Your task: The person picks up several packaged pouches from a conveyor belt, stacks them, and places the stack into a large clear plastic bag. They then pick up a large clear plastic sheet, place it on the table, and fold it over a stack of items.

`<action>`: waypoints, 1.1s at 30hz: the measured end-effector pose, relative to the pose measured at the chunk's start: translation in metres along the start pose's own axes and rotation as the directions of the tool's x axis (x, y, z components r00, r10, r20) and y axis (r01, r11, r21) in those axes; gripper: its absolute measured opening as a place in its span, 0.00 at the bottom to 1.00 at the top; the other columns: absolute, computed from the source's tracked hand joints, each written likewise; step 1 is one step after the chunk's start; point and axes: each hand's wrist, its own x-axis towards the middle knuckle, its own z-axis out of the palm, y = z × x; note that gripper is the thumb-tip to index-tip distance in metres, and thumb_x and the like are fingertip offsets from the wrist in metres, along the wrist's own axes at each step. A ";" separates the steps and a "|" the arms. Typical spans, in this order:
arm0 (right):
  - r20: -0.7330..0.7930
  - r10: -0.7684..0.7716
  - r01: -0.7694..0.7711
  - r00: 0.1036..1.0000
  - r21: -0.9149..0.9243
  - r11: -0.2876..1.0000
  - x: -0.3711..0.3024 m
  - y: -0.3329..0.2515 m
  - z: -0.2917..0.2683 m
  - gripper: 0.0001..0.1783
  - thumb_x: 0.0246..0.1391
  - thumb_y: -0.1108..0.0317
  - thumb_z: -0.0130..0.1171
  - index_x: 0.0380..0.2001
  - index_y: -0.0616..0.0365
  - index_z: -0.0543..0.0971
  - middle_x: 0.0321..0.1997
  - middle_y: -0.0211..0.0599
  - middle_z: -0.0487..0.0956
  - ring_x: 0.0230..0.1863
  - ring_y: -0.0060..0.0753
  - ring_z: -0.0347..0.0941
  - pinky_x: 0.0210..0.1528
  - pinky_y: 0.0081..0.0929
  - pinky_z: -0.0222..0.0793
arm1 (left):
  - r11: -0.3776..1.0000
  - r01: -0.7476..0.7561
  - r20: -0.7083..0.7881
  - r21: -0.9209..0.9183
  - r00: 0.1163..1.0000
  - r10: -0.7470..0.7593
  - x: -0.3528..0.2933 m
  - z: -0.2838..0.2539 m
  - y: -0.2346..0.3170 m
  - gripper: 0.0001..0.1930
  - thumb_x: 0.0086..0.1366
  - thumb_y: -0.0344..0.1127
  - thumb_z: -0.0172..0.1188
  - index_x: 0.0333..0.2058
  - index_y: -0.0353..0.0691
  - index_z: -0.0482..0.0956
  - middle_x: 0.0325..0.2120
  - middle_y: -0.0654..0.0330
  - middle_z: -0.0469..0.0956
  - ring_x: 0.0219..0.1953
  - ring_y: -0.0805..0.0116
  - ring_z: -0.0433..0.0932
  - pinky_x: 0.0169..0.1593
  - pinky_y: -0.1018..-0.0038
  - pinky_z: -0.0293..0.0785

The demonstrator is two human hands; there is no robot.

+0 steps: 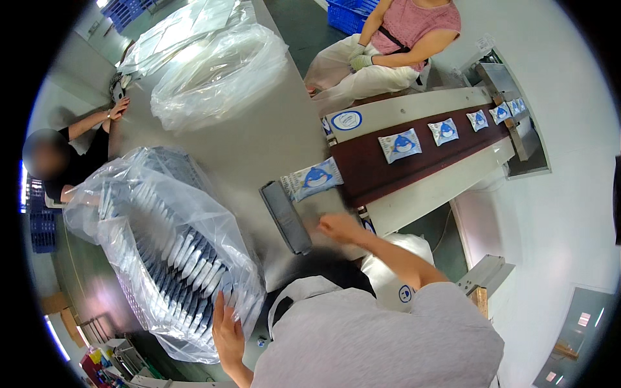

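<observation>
My left hand (228,330) reaches to the near end of a large clear plastic bag (226,226). Its fingers are stretched out against the last of the silvery packets (194,258) standing in rows inside. My right hand (339,227) is closed in a loose fist over the metal table (259,155), and no packet shows in it. Just left of it lies a long grey block (285,216). Beyond that hand, a white and blue pillow packet (314,179) with a whale picture rests between the block and the conveyor's end.
On the brown conveyor belt (424,152), several similar packets lie in a line. A crumpled clear bag (220,77) and stacked plastic sheets (184,32) cover the table's far part. One gloved person sits beyond the conveyor; another person (84,152) stands at the left, touching the packet bag.
</observation>
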 end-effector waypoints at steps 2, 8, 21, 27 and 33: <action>-0.224 -0.044 0.037 0.974 -0.033 0.999 0.013 0.029 -0.056 0.09 0.51 0.60 0.53 0.30 0.52 0.77 0.33 0.42 0.77 0.35 0.50 0.73 0.38 0.41 0.67 | 0.999 0.021 0.033 -0.037 0.999 -0.019 -0.001 0.006 -0.015 0.15 0.47 0.18 0.50 0.37 0.31 0.68 0.54 0.38 0.64 0.53 0.36 0.65 0.54 0.57 0.65; -0.501 -0.048 -0.160 0.864 -0.365 0.917 0.027 0.175 -0.231 0.14 0.53 0.70 0.43 0.42 0.58 0.73 0.45 0.46 0.73 0.48 0.49 0.68 0.49 0.41 0.65 | 0.990 0.135 0.092 -0.049 0.987 -0.130 0.008 -0.006 0.002 0.12 0.49 0.20 0.52 0.35 0.31 0.68 0.54 0.38 0.65 0.53 0.36 0.66 0.53 0.58 0.66; 0.331 0.241 0.041 0.913 -0.659 0.751 0.074 0.176 -0.278 0.25 0.29 0.53 0.71 0.32 0.55 0.79 0.44 0.36 0.72 0.51 0.46 0.65 0.50 0.46 0.63 | 0.995 0.098 -0.009 -0.017 0.995 -0.098 0.006 0.001 -0.001 0.11 0.47 0.16 0.55 0.31 0.32 0.68 0.54 0.45 0.67 0.54 0.43 0.67 0.52 0.59 0.67; 0.579 -0.307 0.413 0.755 -0.058 0.909 0.176 0.061 -0.177 0.30 0.35 0.52 0.69 0.38 0.64 0.76 0.46 0.44 0.73 0.47 0.46 0.70 0.48 0.34 0.66 | 0.994 0.112 -0.008 -0.002 0.994 -0.112 0.004 0.001 0.002 0.12 0.47 0.17 0.56 0.32 0.33 0.70 0.54 0.46 0.67 0.53 0.43 0.67 0.52 0.59 0.67; 0.631 0.000 0.111 0.776 -0.137 0.984 0.180 0.063 -0.090 0.49 0.25 0.42 0.72 0.49 0.63 0.70 0.48 0.48 0.72 0.50 0.46 0.68 0.51 0.34 0.65 | 1.000 -0.001 -0.090 -0.008 0.996 0.000 0.008 0.006 0.002 0.12 0.47 0.17 0.56 0.32 0.34 0.70 0.54 0.46 0.67 0.54 0.44 0.67 0.52 0.59 0.67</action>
